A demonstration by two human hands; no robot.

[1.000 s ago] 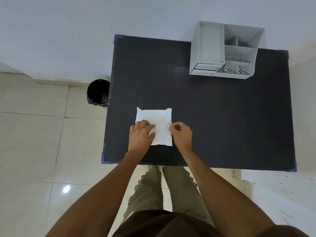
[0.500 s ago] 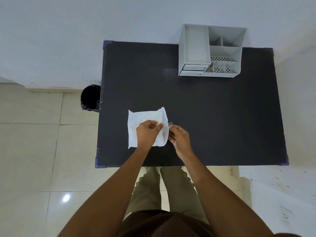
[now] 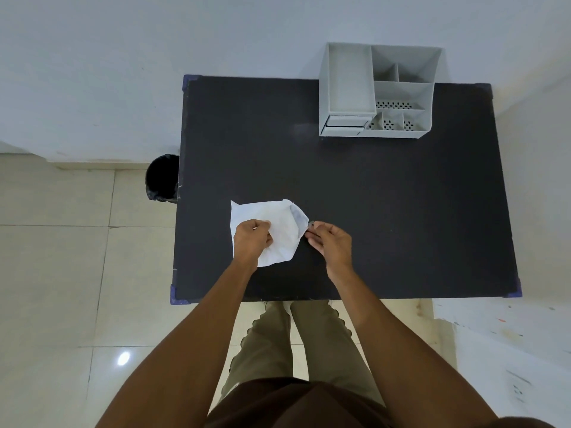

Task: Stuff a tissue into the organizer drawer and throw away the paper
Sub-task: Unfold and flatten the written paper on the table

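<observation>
A white tissue [image 3: 279, 223] lies partly lifted on the near left of the black table [image 3: 370, 196]. My left hand [image 3: 251, 239] grips it from the left side. My right hand [image 3: 332, 242] pinches the tissue's right edge, which is pulled up and curled into a point. A grey desk organizer [image 3: 375, 91] stands at the table's far edge, with its small drawer [image 3: 343, 126] at the lower left front, slightly out. Whether a separate paper layer is in my hands I cannot tell.
A black bin [image 3: 162, 182] with a liner stands on the tiled floor, close against the table's left edge. A white wall runs behind the table. My legs stand at the table's near edge.
The tissue was flat under both hands; now its right edge is lifted and pulled rightward by my right hand, while my left hand holds the left part.
</observation>
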